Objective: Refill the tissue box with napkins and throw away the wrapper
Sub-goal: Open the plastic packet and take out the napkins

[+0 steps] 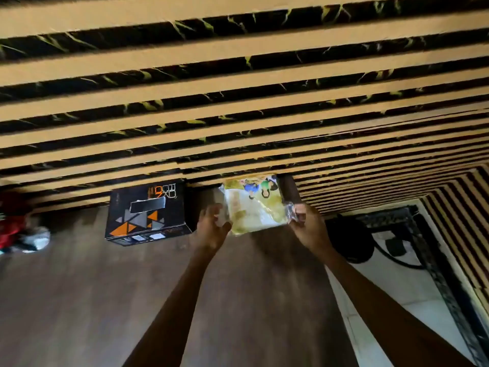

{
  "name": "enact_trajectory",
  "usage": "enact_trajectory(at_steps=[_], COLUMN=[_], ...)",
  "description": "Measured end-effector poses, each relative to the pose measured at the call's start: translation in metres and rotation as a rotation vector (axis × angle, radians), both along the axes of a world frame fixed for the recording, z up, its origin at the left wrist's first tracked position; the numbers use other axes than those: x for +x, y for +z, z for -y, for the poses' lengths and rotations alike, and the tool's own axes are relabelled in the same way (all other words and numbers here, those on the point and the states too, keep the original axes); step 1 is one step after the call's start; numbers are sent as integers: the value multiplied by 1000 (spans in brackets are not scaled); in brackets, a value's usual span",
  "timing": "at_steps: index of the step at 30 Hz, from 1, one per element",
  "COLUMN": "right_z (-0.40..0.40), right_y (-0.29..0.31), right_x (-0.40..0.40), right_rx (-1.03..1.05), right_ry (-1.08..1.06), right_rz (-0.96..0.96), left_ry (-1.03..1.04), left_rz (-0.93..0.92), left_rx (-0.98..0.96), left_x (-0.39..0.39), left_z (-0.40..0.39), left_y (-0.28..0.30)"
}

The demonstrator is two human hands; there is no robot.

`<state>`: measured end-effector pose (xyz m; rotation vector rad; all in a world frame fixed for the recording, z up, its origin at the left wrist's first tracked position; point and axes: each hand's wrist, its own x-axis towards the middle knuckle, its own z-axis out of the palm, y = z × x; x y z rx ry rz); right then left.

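Observation:
A black tissue box [148,211] with orange and grey triangles stands on the brown table [105,287] against the striped wall, its top slot showing nothing. To its right is a napkin pack [255,205] in a clear yellow-green printed wrapper. My left hand [213,227] holds the pack's left edge, fingers blurred. My right hand [308,225] pinches the crinkled wrapper end at the pack's right side. Both forearms reach in from the bottom.
A black and tan striped wall [238,88] rises behind the table. A red and white object [18,229] lies at the table's left edge. Right of the table, a round black item [352,239] and a cable sit on white floor.

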<state>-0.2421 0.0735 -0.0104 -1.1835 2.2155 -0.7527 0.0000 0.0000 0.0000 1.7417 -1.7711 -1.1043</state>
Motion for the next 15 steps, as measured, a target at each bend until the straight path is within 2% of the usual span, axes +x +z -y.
enact_trajectory(at_steps=[3,6,10,15], right_z=[28,44,49,17], right_y=[-16,-27,-40,-27], right_x=[-14,-17,-15,2], right_rx=[154,266,244,125], right_ry=[-2,-47,-117,-139], right_rz=[166,301,401,427], left_ry=[86,128,175,214], left_rz=[-28,-261,-507,-498], left_rx=[193,341,440,466], left_x=[-14,-24,-27,-14], left_z=[18,24,25,-6], left_y=[-17,-28,-31,-26])
